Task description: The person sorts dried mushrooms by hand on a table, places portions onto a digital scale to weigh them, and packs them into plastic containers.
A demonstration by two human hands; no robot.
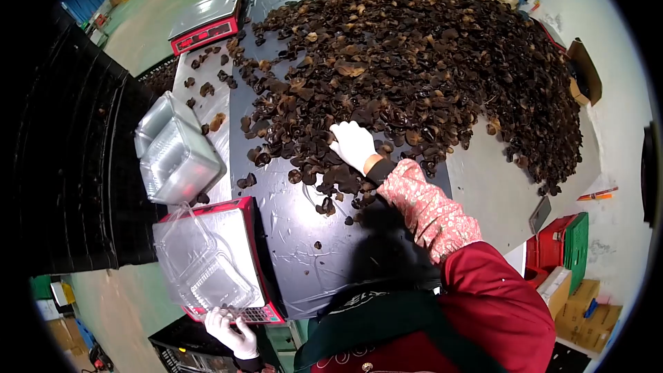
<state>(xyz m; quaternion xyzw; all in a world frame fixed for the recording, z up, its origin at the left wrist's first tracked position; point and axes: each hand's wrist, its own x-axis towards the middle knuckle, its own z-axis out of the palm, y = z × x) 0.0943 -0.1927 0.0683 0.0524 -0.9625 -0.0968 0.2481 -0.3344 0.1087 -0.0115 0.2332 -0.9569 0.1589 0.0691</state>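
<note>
Dark brown dried wood ear mushrooms point(407, 62) lie in a broad heap over the table. My right hand point(353, 145), in a white glove, is at the near edge of the heap with its fingers curled down among the mushrooms; the fingertips are hidden. An opened clear plastic clamshell box point(214, 269) rests on the pan of a red-framed scale point(257, 235) at the lower left. On the box's near edge, my left hand point(231, 331), also white-gloved, has its fingers closed. I see no mushrooms in this box.
Stacked clear clamshell boxes point(181, 159) stand beyond the near scale. A second red scale point(207, 21) sits at the table's far left corner. Black crates point(76, 145) rise along the left. Red and green crates point(566, 242) and cardboard boxes point(587, 318) are at the right.
</note>
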